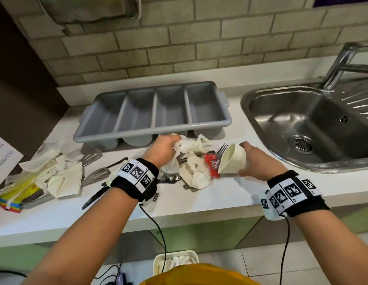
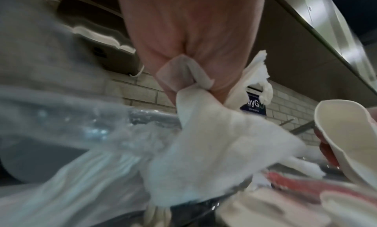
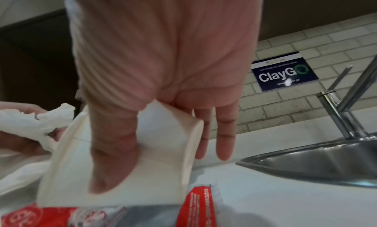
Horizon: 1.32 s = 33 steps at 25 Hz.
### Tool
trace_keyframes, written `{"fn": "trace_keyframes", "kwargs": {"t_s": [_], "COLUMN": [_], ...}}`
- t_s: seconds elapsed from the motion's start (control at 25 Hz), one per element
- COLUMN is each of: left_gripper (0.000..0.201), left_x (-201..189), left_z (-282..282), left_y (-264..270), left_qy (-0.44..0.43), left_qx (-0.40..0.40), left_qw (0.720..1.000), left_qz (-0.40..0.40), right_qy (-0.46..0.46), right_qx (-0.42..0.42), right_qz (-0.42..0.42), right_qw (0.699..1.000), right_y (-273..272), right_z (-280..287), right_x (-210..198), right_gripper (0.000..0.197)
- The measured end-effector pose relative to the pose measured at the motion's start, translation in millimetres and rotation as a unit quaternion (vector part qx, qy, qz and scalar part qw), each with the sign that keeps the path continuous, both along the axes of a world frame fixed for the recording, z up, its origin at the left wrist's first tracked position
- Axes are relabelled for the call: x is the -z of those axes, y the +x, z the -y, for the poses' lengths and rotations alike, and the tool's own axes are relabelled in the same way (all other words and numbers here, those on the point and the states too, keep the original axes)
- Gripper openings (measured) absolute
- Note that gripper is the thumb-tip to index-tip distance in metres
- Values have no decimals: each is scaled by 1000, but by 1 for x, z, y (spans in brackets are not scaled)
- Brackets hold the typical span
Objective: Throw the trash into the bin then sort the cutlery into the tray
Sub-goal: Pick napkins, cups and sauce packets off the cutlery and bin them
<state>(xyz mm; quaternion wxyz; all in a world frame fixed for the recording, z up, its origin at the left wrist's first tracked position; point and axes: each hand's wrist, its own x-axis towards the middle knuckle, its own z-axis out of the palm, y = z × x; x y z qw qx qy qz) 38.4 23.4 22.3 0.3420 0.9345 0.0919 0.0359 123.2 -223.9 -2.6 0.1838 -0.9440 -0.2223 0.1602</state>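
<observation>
My left hand (image 1: 165, 148) grips a crumpled white tissue (image 1: 186, 148) lifted from the pile on the counter; in the left wrist view the tissue (image 2: 214, 141) hangs from my curled fingers. My right hand (image 1: 252, 161) holds a squashed white paper cup (image 1: 233, 160), thumb on one side (image 3: 114, 158) and fingers behind the paper cup (image 3: 163, 158). Below lie a red wrapper (image 1: 213, 164), more tissue, and a fork (image 1: 221, 150) with other cutlery partly buried. The grey four-compartment tray (image 1: 154, 114) stands behind. A white bin (image 1: 175, 262) sits on the floor.
A steel sink (image 1: 308, 128) with a tap (image 1: 339, 64) is at the right. To the left lie spatulas (image 1: 96, 175), a black-handled knife (image 1: 94, 197), more crumpled tissues (image 1: 59, 173) and yellow packets (image 1: 16, 192). A brick wall backs the white counter (image 1: 220, 198).
</observation>
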Motion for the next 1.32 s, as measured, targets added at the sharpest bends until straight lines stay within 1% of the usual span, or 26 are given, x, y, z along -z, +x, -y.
{"fn": "trace_keyframes", "kwargs": {"t_s": [0.04, 0.12, 0.2, 0.24, 0.28, 0.32, 0.36, 0.4, 0.44, 0.48, 0.56, 0.6, 0.68, 0.76, 0.88, 0.92, 1.0, 1.08, 1.2, 1.24, 1.32], "left_gripper": [33, 28, 26, 31, 37, 44, 50, 54, 59, 63, 63, 59, 54, 43, 26, 24, 24, 23, 20, 19, 19], "left_x": [-2, 0, 5, 11, 17, 24, 31, 37, 40, 43, 46, 45, 39, 30, 11, 5, -9, -24, -41, -43, -40], "left_z": [-1, -1, 2, 4, 6, 8, 8, 8, 7, 6, 6, 7, 9, 10, 8, 7, 6, 5, 1, -1, -4], "left_y": [1, 6, 10, 12, 14, 15, 17, 19, 21, 23, 27, 29, 32, 32, 26, 23, 19, 17, 17, 18, 16], "left_qy": [-20, -11, -1, 15, 51, 117, 195, 252, 272, 263, 238, 248, 272, 270, 233, 213, 141, 75, 20, 3, -30], "left_qx": [-19, -44, -36, -21, -4, 13, 31, 44, 53, 64, 96, 109, 105, 81, 26, 9, -13, -27, -57, -65, -84], "left_qw": [999, 998, 999, 1000, 998, 991, 975, 957, 945, 941, 941, 939, 939, 949, 971, 977, 989, 993, 983, 980, 977], "left_qz": [18, 33, 21, 1, -28, -64, -101, -137, -173, -205, -222, -213, -184, -139, -52, -18, 42, 89, 172, 189, 192], "right_qy": [28, 74, 97, 99, 97, 95, 93, 91, 89, 87, 85, 86, 90, 100, 117, 121, 130, 139, 163, 174, 201], "right_qx": [8, 29, 41, 45, 48, 49, 50, 50, 50, 49, 47, 47, 52, 62, 68, 67, 66, 68, 82, 88, 103], "right_qz": [4, 13, 23, 24, 23, 21, 19, 18, 17, 15, 9, 6, 1, -6, -13, -14, -16, -14, -8, -5, -2], "right_qw": [1000, 997, 994, 994, 994, 994, 994, 994, 995, 995, 995, 995, 995, 993, 991, 990, 989, 988, 983, 981, 974], "right_y": [-2, -6, -10, -12, -14, -16, -18, -21, -23, -24, -25, -25, -25, -25, -27, -29, -31, -34, -37, -38, -42], "right_z": [2, 5, 7, 7, 8, 8, 8, 9, 9, 10, 10, 9, 8, 7, 7, 7, 6, 5, 3, 3, 3], "right_x": [-2, -3, -1, 0, 2, 3, 5, 6, 7, 8, 10, 10, 11, 12, 12, 13, 13, 13, 13, 12, 9], "right_gripper": [73, 72, 71, 71, 70, 70, 70, 70, 71, 72, 74, 74, 75, 75, 75, 75, 74, 76, 78, 78, 78]}}
